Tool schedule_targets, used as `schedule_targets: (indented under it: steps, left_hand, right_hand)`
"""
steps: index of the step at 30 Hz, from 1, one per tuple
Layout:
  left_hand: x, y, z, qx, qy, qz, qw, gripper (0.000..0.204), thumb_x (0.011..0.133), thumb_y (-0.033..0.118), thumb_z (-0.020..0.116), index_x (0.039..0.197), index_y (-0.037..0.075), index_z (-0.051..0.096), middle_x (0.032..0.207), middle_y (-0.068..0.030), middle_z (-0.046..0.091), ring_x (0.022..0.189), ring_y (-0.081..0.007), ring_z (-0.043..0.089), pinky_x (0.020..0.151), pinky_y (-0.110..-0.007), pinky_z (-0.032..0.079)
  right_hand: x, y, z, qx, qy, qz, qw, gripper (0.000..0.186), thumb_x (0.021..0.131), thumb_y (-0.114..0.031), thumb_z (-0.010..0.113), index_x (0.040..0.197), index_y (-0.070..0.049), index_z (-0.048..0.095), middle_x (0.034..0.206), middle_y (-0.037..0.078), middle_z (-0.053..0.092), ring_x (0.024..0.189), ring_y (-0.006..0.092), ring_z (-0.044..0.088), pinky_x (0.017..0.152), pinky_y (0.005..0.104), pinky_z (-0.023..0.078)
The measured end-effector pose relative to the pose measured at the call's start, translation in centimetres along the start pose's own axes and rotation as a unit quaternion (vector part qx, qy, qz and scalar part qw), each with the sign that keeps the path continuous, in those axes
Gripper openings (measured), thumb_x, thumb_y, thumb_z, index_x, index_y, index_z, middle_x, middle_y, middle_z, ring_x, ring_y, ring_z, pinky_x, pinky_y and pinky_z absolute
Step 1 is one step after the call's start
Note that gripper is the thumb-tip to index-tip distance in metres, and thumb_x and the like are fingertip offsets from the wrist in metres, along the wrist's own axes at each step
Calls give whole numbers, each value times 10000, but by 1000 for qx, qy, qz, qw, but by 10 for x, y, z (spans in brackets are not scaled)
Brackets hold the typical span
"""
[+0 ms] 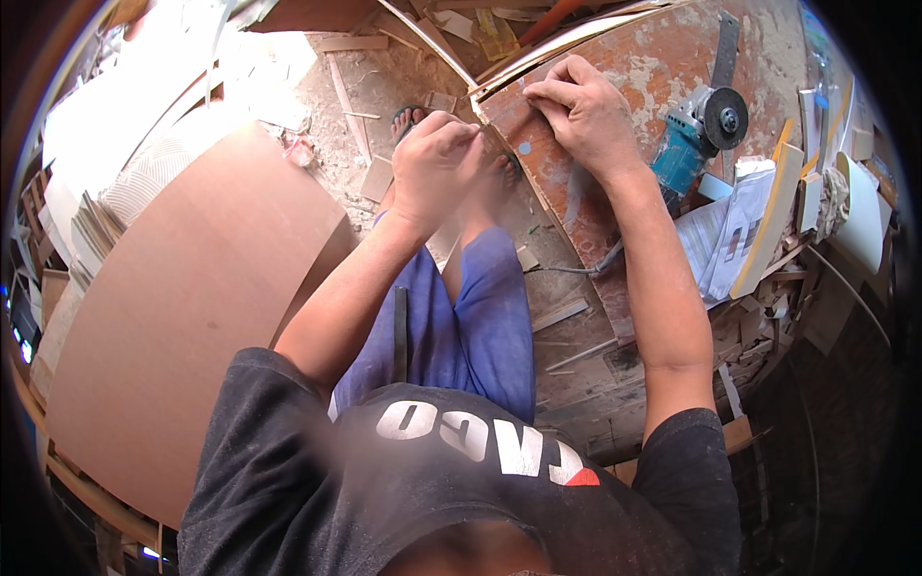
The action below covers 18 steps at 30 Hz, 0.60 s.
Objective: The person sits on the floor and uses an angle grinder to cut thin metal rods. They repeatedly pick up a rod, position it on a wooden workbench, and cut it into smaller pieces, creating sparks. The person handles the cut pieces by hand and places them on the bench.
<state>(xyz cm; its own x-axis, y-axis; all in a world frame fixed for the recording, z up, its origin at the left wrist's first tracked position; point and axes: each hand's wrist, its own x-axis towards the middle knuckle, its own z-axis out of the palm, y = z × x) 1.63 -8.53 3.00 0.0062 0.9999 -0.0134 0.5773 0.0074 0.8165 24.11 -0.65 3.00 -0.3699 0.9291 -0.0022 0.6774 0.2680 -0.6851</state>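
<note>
My left hand [437, 165] hangs in front of the near-left edge of the worn reddish-brown workbench [567, 182]. Its fingers are curled together, partly blurred, and whatever they may hold is too small to name. Over the bench top, my right hand [588, 110] has thumb and fingers pinched together; I cannot make out anything between them. A teal angle grinder [680, 158] with a dark round disc lies on the bench just right of my right hand. Beyond it is a flat dark metal strip [726, 48].
A large curved brown panel [197, 317] stands at the left. Printed paper sheets [725, 235] and a curved yellow-edged wooden piece [771, 226] lie at the right. A cord [567, 271] runs by the bench's edge. Wood offcuts [376, 180] litter the dusty floor around my sandalled feet.
</note>
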Motion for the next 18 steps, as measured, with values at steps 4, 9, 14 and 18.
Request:
schedule_targets:
  steps: [4, 9, 14, 18]
  left_hand:
    - [2, 2, -2, 29, 0, 13, 999, 79, 847, 39, 811, 896, -8, 773, 850, -127, 702, 767, -258, 734, 707, -334, 571]
    - [4, 5, 0, 38, -11, 8, 999, 74, 848, 50, 802, 882, -6, 768, 836, -130, 687, 759, -269, 726, 721, -346, 572]
    - [5, 5, -1, 46, -12, 16, 999, 56, 851, 37, 791, 870, -9, 767, 827, -124, 683, 745, -260, 724, 718, -340, 571]
    - [5, 4, -5, 33, -41, -23, 998, 69, 848, 46, 793, 888, -6, 775, 854, -112, 706, 752, -231, 729, 723, -334, 574]
  right_hand:
    - [3, -3, -5, 20, 2, -15, 1000, 99, 867, -139, 776, 949, -164, 826, 916, 4, 674, 912, 233, 703, 813, 402, 572]
    - [6, 2, -4, -21, -4, -55, 998, 34, 852, -146, 759, 867, -147, 790, 914, -3, 675, 926, 231, 700, 807, 400, 560]
    - [10, -1, -2, -55, -10, -68, 996, 34, 839, -153, 756, 846, -152, 789, 919, -4, 680, 932, 231, 699, 820, 401, 563]
    - [13, 2, -2, -34, -13, -62, 997, 31, 846, -169, 765, 852, -158, 793, 927, -8, 682, 948, 227, 695, 838, 401, 567]
